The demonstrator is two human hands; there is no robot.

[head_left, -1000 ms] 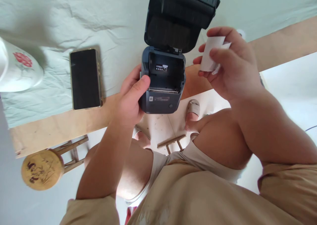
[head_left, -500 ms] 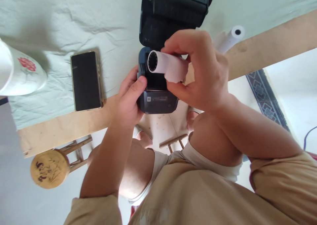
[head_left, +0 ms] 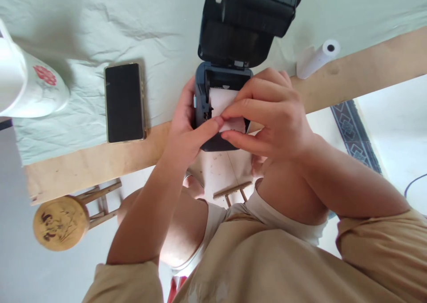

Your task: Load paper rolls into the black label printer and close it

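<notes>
A small dark label printer point(head_left: 220, 68) lies at the table's front edge, its black lid point(head_left: 238, 45) tipped back. Inside its bay sits a white paper roll point(head_left: 223, 97). My left hand point(head_left: 188, 131) is closed around the printer's left side, with the thumb reaching over the front rim to the paper. My right hand point(head_left: 271, 111) comes in from the right, thumb and fingers closed at the paper's front part. The fingers cover the right side of the bay and some of the paper.
Another white paper roll point(head_left: 316, 60) lies to the right on the table edge. On the left are a phone point(head_left: 124, 103) and a white cup point(head_left: 43, 85) with a red flower. A green cloth point(head_left: 160, 36) covers much of the wooden table. A round stool point(head_left: 62, 223) stands below at left.
The paper roll has gone down from above the printer into its open bay, carried by my right hand. My left thumb has moved right onto the paper. The view has shifted slightly.
</notes>
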